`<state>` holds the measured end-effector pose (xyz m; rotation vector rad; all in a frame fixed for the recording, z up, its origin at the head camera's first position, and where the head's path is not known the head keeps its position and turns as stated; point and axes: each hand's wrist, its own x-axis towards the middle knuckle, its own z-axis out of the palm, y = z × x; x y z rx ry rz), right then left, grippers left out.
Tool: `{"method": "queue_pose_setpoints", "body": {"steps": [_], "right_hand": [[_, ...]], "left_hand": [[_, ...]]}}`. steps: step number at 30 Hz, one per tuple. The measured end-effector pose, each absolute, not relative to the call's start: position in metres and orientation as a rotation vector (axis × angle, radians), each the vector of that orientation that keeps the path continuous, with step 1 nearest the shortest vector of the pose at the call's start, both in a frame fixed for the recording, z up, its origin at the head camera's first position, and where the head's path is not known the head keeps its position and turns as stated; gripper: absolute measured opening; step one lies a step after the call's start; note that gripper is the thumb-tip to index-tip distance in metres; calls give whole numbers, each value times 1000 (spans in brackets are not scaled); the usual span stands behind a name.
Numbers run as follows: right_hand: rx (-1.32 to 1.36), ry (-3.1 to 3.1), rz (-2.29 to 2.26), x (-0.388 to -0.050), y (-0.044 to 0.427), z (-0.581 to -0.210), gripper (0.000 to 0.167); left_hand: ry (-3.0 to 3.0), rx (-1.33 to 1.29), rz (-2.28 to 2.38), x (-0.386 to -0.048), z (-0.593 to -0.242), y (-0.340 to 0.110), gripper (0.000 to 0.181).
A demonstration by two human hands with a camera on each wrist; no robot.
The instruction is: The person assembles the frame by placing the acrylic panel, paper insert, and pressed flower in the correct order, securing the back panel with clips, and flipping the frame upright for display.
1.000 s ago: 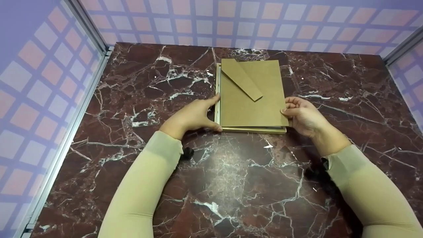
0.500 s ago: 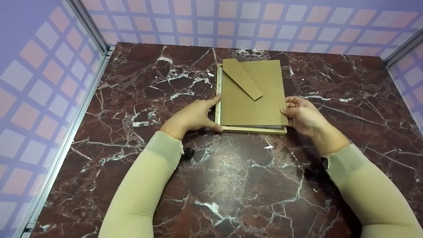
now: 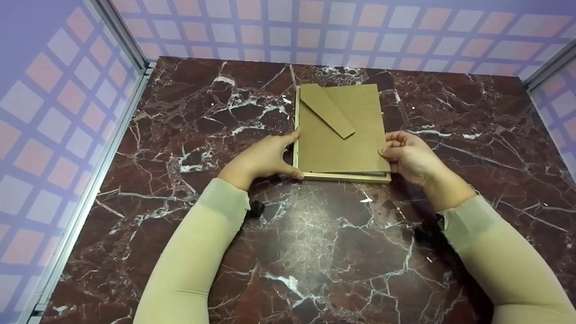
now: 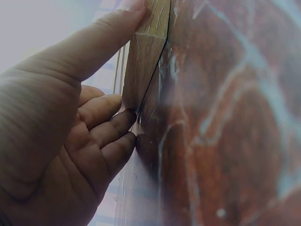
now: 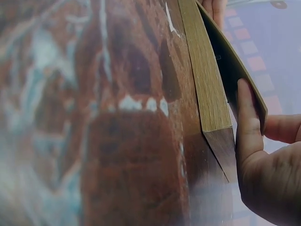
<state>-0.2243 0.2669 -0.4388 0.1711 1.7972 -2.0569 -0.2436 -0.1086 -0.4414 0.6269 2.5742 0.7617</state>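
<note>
A picture frame [image 3: 342,177] with a light gold rim lies face down on the table. Its brown backing board [image 3: 337,153], with an easel leg [image 3: 330,114] folded flat on it, sits over the frame and slopes up at the right. My right hand [image 3: 413,158] pinches the board's right edge, thumb above and fingers beneath; the right wrist view shows a dark gap between board [image 5: 235,61] and frame [image 5: 207,70]. My left hand [image 3: 265,157] braces the frame's near left corner, thumb on the near side, fingers [image 4: 113,127] resting along the left side.
The dark red marbled table [image 3: 315,261] runs around the frame on every side. Checkered walls [image 3: 342,31] rise at the back and sides, with metal posts [image 3: 119,33] at the corners.
The backing board has shifted slightly left and toward me, and its far edge now sits lower in the frame. Both hands keep their places, the right hand moving slightly left with the board.
</note>
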Motion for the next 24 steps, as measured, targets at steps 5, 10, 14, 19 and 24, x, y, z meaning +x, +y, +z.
{"method": "queue_pose_setpoints", "body": {"steps": [5,10,14,19,24], "right_hand": [[149,2048,-1890,-224,267,-439,30],[78,2393,-1626,-224,269,-440,42],[-6,2560,-1443,-223,269,-439,46],[-53,2638,-1272,-223,268,-436,46],[-68,2651,-1234,-224,268,-435,46]], "left_hand": [[2579,624,754,-244,-442,-108,131],[2580,629,751,-245,-442,-109,131],[2576,629,763,-244,-442,-110,132],[2573,639,782,-245,-442,-110,132],[2575,658,780,-245,-443,-110,132]]}}
